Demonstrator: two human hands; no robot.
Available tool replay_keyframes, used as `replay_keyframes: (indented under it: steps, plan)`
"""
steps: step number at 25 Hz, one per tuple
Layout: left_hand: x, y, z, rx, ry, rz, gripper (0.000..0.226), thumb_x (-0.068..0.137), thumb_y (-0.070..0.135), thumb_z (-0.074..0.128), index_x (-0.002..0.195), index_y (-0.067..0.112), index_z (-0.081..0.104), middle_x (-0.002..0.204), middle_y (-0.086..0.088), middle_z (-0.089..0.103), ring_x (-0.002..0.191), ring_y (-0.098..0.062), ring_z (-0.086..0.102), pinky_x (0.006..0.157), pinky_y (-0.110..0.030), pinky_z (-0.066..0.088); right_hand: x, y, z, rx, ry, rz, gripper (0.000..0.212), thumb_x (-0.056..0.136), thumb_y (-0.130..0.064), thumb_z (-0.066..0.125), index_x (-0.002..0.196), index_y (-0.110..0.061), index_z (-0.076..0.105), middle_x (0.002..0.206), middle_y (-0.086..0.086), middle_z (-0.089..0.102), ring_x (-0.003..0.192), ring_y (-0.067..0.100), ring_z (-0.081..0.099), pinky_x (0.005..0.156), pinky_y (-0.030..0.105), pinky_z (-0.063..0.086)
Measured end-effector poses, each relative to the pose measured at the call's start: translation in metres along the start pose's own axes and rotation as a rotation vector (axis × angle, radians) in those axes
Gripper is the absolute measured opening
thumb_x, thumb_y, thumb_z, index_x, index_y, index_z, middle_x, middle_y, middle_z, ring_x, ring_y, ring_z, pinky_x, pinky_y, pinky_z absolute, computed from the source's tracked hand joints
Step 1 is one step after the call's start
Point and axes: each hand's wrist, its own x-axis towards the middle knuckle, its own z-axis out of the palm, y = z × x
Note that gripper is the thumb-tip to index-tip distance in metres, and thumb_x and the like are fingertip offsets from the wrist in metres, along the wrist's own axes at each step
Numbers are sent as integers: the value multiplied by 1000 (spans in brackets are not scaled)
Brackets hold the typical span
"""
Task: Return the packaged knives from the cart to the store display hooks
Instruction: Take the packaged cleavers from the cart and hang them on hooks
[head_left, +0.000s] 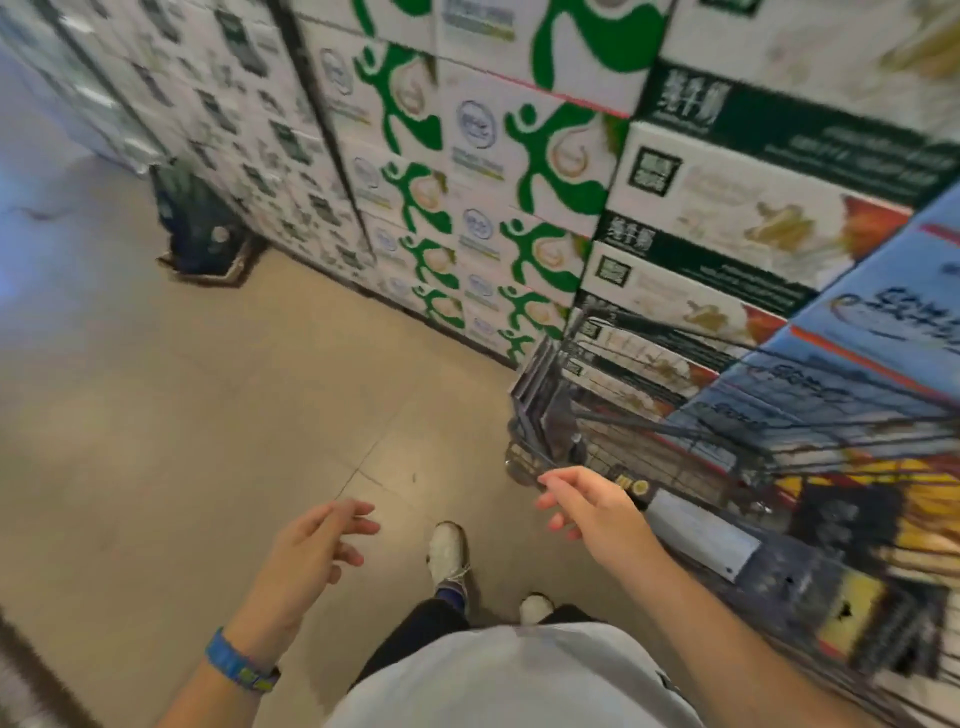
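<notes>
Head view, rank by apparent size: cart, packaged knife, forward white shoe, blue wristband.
1. cart
2. packaged knife
3. Tie: forward white shoe and blue wristband look about alike. The band sits nearer the camera, so I am not ranking them.

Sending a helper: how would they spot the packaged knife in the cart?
Find the wire cart beside the stacked cartons. At its near edge, by the right hand, lies the packaged knife: a dark card showing a broad pale blade, unlike the yellow packs nearby.
</notes>
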Motion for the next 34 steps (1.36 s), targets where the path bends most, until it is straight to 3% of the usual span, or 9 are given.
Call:
replay_keyframes:
  steps: [5, 10, 18, 28, 34]
  plan:
    - [86, 49, 33, 91, -243, 115, 29, 103, 28, 46, 96, 20, 74, 89, -1, 76, 54, -8, 60, 44, -19, 38, 4, 5, 0, 176, 243, 135, 18, 103, -41, 56, 106, -31, 70, 93, -10, 77, 74, 7, 70, 67, 25, 52]
    - [130, 69, 78, 284, -523, 146, 27, 102, 25, 48, 97, 18, 73, 90, -3, 76, 54, -10, 61, 46, -22, 38, -14, 15, -4, 247, 455, 194, 19, 104, -40, 55, 106, -29, 70, 92, -13, 76, 71, 5, 69, 67, 21, 51]
    - [106, 90, 179, 530, -841, 187, 27, 103, 30, 49, 98, 18, 73, 88, -2, 76, 58, -10, 63, 50, -23, 42, -71, 70, -9, 488, 700, 289, 22, 97, -46, 61, 104, -29, 73, 93, -4, 76, 78, 15, 69, 85, 42, 58]
    - [75, 91, 288, 574, -735, 110, 26, 102, 25, 49, 97, 20, 74, 89, -3, 77, 57, -10, 63, 50, -25, 40, -71, 127, -117, 481, 555, 317, 17, 101, -38, 59, 111, -29, 70, 95, -9, 77, 78, 10, 70, 87, 39, 60]
    - [51, 94, 333, 439, -576, 63, 27, 103, 30, 47, 99, 20, 73, 89, 2, 77, 57, -10, 60, 52, -23, 40, -33, 143, -208, 193, 359, 358, 14, 104, -43, 54, 102, -34, 65, 92, -15, 74, 78, 7, 70, 80, 30, 55]
